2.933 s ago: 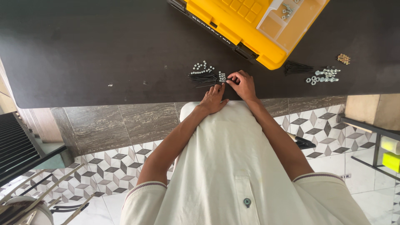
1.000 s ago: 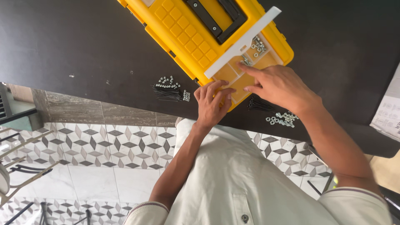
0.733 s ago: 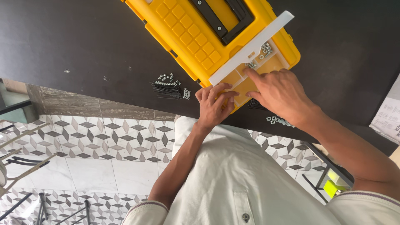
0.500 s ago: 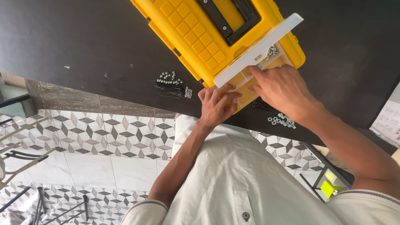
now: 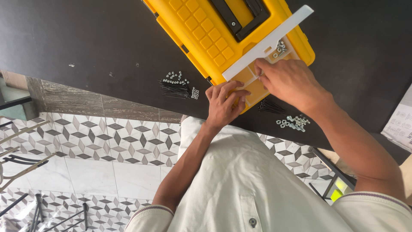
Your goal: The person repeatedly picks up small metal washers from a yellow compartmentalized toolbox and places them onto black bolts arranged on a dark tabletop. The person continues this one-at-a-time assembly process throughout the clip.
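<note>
The parts case (image 5: 201, 30) is bright yellow with a black handle (image 5: 240, 15) and a pale, whitish lid (image 5: 268, 41). The countertop (image 5: 86, 38) beneath is matt black. At eight o'clock from the case lie silver nuts (image 5: 174, 78) on black ties (image 5: 174, 89). The floor tiles (image 5: 86, 137), at seven o'clock, carry a grey, white and dark diamond pattern. The shirt (image 5: 253, 184) is cream.

yellow case (image 5: 201, 25): top cut off | small silver parts (image 5: 293, 122): kind unclear | right fingers' grip hidden
</note>
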